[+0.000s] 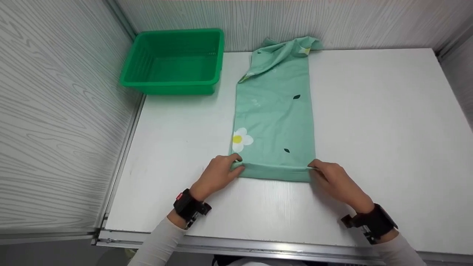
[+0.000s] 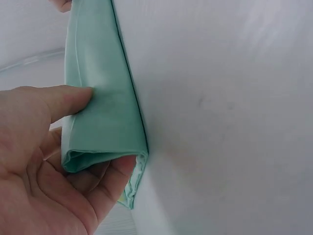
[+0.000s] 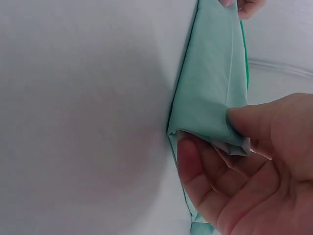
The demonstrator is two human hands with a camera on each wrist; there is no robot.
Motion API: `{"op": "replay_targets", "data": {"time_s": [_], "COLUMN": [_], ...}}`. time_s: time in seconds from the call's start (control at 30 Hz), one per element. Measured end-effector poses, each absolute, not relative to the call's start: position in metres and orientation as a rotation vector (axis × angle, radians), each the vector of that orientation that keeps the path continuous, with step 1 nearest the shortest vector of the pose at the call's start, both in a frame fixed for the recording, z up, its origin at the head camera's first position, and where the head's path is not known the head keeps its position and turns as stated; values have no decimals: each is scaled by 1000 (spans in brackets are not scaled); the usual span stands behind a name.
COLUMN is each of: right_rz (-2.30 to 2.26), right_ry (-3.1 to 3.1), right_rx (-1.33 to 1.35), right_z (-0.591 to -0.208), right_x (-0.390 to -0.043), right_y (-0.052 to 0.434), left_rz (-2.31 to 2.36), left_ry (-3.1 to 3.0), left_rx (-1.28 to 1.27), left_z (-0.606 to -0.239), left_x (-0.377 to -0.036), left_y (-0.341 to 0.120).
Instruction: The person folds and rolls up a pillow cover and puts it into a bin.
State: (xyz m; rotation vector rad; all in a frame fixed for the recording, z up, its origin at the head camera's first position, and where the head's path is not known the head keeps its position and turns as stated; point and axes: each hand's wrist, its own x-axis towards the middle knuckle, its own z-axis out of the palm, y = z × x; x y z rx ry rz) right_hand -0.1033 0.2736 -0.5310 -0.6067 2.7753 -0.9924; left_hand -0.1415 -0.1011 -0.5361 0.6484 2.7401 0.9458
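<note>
Pinching, thumbs closed against fingers, with left hand (image 1: 218,171) and right hand (image 1: 334,181) alike, both ends of the cloth's (image 1: 273,122) turned-up strip, right of the basket (image 1: 177,68), apparently folding or rolling, and probably needing next an even, taut turn over the flat part.

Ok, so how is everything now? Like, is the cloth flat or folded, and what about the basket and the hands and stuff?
Cloth: mostly flat, near edge folded over, far end rumpled
Basket: upright, open at the top
Left hand: pinching the folded edge's left end
Right hand: pinching its right end
Left band: on the wrist
Right band: on the wrist
</note>
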Motion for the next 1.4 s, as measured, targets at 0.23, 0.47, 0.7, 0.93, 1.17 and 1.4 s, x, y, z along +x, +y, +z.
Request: {"op": "replay_targets", "data": {"time_s": [0.23,0.47,0.7,0.93,1.17,1.4], "right_rz": [-1051,-927,-772,-709,-711,-601], "right_ry": [2735,2968,3171,2982,2951,3039], "right_rx": [-442,-510,-1001,-1071,-993,-1071], "right_z": [-534,-538,-534,-534,-538,-539], "right_x": [-110,-109,-102,-96,-99,-104], "right_y": [272,266,256,244,246,247], "left_rz": [914,577,419,308,229,342], "left_ry": [2774,3066,2919,2935,2982,2965], "left_rx": [535,889,1356,1372,1358,1215], "left_z": [-541,-539,-534,-542,-542,-532], "left_x": [-148,-139,-125,-126,-131,-137], "left_y": [-101,-97,-87,-84,-79,-76]}}
